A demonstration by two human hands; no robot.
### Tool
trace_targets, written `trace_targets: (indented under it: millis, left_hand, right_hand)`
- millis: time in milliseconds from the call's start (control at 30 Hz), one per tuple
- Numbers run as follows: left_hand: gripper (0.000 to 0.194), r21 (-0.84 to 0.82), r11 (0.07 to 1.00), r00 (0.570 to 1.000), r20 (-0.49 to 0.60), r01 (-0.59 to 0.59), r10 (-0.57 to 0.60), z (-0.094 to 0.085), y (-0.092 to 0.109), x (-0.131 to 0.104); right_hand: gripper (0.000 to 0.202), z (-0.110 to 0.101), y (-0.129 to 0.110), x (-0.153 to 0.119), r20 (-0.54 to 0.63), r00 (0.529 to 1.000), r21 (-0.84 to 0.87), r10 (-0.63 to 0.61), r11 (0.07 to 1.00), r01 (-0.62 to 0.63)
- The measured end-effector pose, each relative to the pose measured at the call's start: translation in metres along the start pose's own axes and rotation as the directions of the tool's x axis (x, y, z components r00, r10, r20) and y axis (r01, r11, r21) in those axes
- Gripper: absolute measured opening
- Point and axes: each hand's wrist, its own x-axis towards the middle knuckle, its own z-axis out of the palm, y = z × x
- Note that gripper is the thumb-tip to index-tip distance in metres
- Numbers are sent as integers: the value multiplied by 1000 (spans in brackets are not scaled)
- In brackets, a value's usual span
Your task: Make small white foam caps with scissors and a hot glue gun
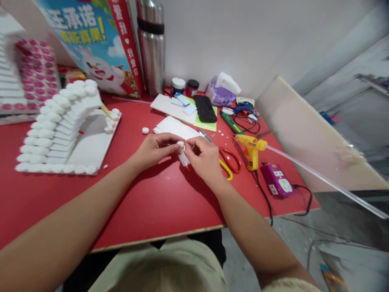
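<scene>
The wide red tabletop (146, 215) looks smooth and slightly glossy, and the tall silver cylindrical bottle (155, 63) has a shiny metal surface. The yellow pistol-shaped glue gun (252, 152) and the purple box-shaped power socket (270, 172) seem to be of smooth plastic. The flat black rectangular case (206, 108) is rather matt, the crumpled white tissue (227, 82) looks like soft paper, and the small white rounded piece (181, 144) appears matt also.

Small white piece (181, 144), held between fingers (189, 152)
</scene>
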Motion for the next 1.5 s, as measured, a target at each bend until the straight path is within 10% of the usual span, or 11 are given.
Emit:
trace_targets:
  millis: [1500]
  left_hand:
    - [33,-322,920,974,44,224,-222,-1,-4,-1]
  right_hand:
    - [13,0,-2,1,88,978,142,191,969,-202]
